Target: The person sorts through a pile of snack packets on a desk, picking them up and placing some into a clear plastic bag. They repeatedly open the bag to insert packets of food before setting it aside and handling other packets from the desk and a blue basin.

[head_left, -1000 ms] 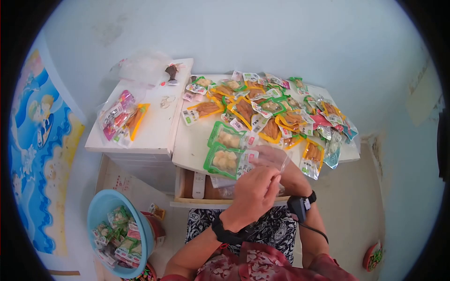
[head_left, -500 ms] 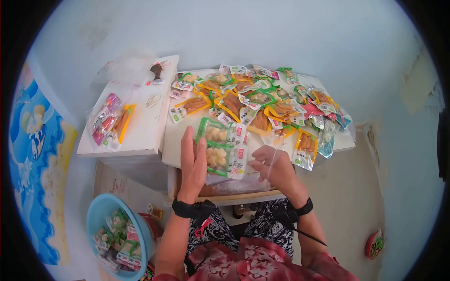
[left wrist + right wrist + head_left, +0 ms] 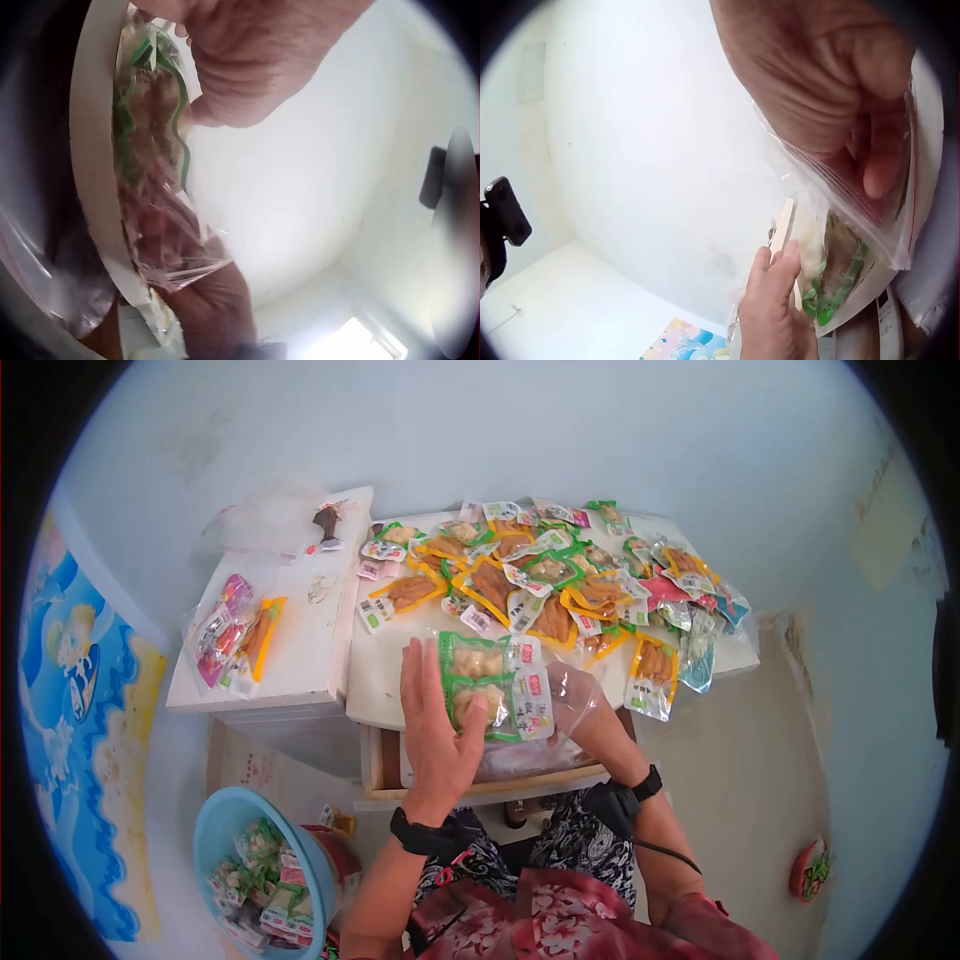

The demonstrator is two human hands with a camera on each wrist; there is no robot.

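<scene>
wooden drawer (image 3: 500,789) nearest; above it, at the table's near edge, two green-edged packets (image 3: 505,675) in a clear bag (image 3: 572,695) run left to right, printed ends rightward. left hand (image 3: 435,745) straight-fingered, thumb on them; right hand (image 3: 600,730) in the bag's mouth, grip unclear. bare tabletop (image 3: 380,680) leftward; packet heap (image 3: 560,575) beyond.

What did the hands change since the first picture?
The left hand let go of the right end of the clear bag and moved left; its thumb now lies over the green packets. The right hand stays at the bag's open end. The snack pile and blue tub stayed put.
</scene>
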